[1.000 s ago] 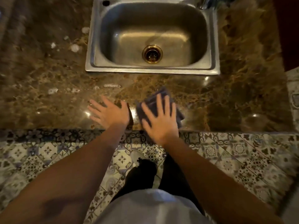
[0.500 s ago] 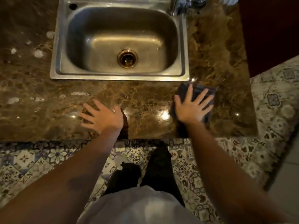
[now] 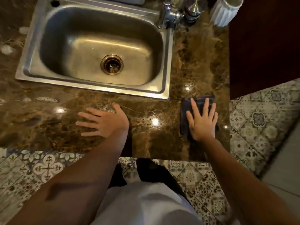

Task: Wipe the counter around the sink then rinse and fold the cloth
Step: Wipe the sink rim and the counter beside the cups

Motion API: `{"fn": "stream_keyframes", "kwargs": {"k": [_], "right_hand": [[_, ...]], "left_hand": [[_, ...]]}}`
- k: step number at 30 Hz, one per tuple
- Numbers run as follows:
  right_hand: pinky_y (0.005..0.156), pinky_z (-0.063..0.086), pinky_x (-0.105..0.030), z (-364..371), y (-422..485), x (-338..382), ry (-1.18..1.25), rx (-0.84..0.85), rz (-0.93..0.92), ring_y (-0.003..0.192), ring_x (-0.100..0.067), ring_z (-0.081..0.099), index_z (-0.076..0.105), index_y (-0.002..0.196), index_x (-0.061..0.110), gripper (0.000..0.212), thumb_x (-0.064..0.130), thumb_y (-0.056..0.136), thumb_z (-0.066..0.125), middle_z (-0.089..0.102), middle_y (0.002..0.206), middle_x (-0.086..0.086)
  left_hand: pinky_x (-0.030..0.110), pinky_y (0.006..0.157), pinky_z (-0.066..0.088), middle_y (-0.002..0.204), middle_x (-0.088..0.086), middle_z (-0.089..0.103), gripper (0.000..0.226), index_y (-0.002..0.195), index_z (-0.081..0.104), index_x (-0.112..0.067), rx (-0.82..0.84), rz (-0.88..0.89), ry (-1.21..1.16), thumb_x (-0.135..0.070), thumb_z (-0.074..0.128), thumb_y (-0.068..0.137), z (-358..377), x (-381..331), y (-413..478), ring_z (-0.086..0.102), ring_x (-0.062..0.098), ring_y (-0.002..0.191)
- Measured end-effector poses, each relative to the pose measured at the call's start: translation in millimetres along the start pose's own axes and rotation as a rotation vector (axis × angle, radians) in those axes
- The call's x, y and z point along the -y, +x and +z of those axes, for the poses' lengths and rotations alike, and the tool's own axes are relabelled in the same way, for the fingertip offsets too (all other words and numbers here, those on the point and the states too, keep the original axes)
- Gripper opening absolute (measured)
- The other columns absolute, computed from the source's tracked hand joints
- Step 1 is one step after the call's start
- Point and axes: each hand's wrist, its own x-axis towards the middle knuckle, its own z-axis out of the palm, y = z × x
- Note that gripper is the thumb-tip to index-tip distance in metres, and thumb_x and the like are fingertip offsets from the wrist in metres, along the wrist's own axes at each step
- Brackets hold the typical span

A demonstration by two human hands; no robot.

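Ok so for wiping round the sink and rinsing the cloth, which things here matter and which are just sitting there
Part of the job:
cloth, flat under the right hand
counter
sink
tap, for the rinse
left hand, flat on the counter, holding nothing

Just sitting there:
white ribbed cup, back right corner
dark bottle beside the tap

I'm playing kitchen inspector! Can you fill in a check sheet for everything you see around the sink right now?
Surface: brown marble counter, shiny, with pale spots at its left side.
Job's things: dark cloth flat on the counter right of the sink; sink dry-looking, nothing in it.
Clutter: tap, white ribbed cup and a dark bottle behind the sink.
Grippers: right hand flat on the cloth; left hand flat on bare counter.
Cables: nothing seen.
Surroundings: patterned floor tiles, dark cabinet at right.
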Motion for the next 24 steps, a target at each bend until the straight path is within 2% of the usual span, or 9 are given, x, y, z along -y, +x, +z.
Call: {"fn": "stream_keyframes", "kwargs": {"k": [4,6,8,11,15,17,20,22,24], "right_hand": [[0.123,0.012,-0.053,-12.7,47.1,38.2,0.234,-0.166,0.263,0.154,-0.038,0.01,0.029,0.158,0.024,0.052,0.037,0.109,0.02,0.021,0.166,-0.013],[0.125,0.011,-0.048,-24.8,62.8,75.4,0.46,-0.17,0.241,0.154,-0.036,0.012,0.034,0.156,0.022,0.049,0.032,0.11,0.023,0.022,0.165,-0.015],[0.125,0.008,-0.047,-30.4,66.2,120.0,0.476,-0.072,0.053,0.154,-0.035,0.01,0.033,0.156,0.022,0.048,0.028,0.11,0.023,0.021,0.166,-0.012],[0.123,0.001,-0.055,-13.4,44.6,161.4,0.16,-0.024,-0.262,0.155,-0.036,0.001,0.032,0.155,0.038,0.05,0.044,0.106,0.022,0.019,0.167,-0.003],[0.123,0.003,-0.059,-26.8,68.5,128.6,-0.083,0.108,-0.709,0.155,-0.033,0.007,0.027,0.154,0.048,0.049,0.053,0.106,0.023,0.024,0.166,0.002],[0.123,0.005,-0.058,-41.1,118.4,110.6,-0.248,0.09,-0.813,0.155,-0.033,0.008,0.03,0.153,0.046,0.049,0.052,0.105,0.022,0.026,0.166,0.001],[0.123,0.003,-0.059,-57.3,197.5,122.7,-0.286,0.048,-0.626,0.155,-0.037,0.0,0.05,0.144,0.038,0.051,0.053,0.101,0.028,0.023,0.166,-0.003],[0.123,0.001,-0.059,-58.3,230.9,151.1,-0.302,0.013,-0.465,0.154,-0.038,-0.007,0.049,0.145,0.031,0.053,0.049,0.098,0.035,0.015,0.168,-0.003],[0.124,0.005,-0.057,-53.1,241.3,176.3,-0.278,-0.04,-0.311,0.154,-0.038,-0.007,0.04,0.151,0.022,0.057,0.038,0.097,0.041,0.008,0.169,-0.001]], "left_hand": [[0.07,0.119,0.002,0.167,0.021,0.008,0.093,0.158,0.016,-0.004,-0.057,0.025,0.01,-0.065,0.041,0.092,8.9,4.0,0.6,0.002,0.048,0.153],[0.07,0.118,0.004,0.167,0.022,0.009,0.092,0.157,0.017,-0.003,-0.071,0.034,0.011,-0.064,0.038,0.092,11.3,5.7,1.3,0.002,0.048,0.152],[0.07,0.119,0.004,0.167,0.022,0.009,0.092,0.157,0.017,-0.003,-0.071,0.02,0.023,-0.064,0.038,0.091,12.1,5.7,2.1,0.003,0.049,0.152],[0.07,0.119,0.005,0.167,0.021,0.011,0.093,0.157,0.019,-0.003,-0.095,0.02,0.042,-0.063,0.043,0.09,13.7,4.4,3.6,0.004,0.048,0.152],[0.069,0.119,0.007,0.166,0.021,0.016,0.091,0.156,0.023,-0.004,-0.125,-0.001,0.041,-0.06,0.045,0.089,13.1,0.0,3.2,0.008,0.048,0.152],[0.068,0.12,0.006,0.166,0.021,0.015,0.091,0.157,0.021,-0.004,-0.134,-0.008,0.064,-0.061,0.04,0.089,14.8,0.0,4.1,0.008,0.048,0.152],[0.069,0.119,0.006,0.167,0.021,0.009,0.095,0.158,0.017,-0.004,-0.129,0.0,0.1,-0.063,0.037,0.086,18.7,4.3,6.5,0.003,0.048,0.152],[0.069,0.119,0.006,0.167,0.021,0.008,0.096,0.158,0.018,-0.003,-0.136,-0.018,0.098,-0.063,0.039,0.085,21.0,5.1,8.8,0.002,0.047,0.153],[0.067,0.12,0.004,0.168,0.02,0.007,0.097,0.158,0.019,-0.004,-0.14,-0.048,0.099,-0.063,0.041,0.084,19.3,5.2,6.7,0.0,0.045,0.153]]}}
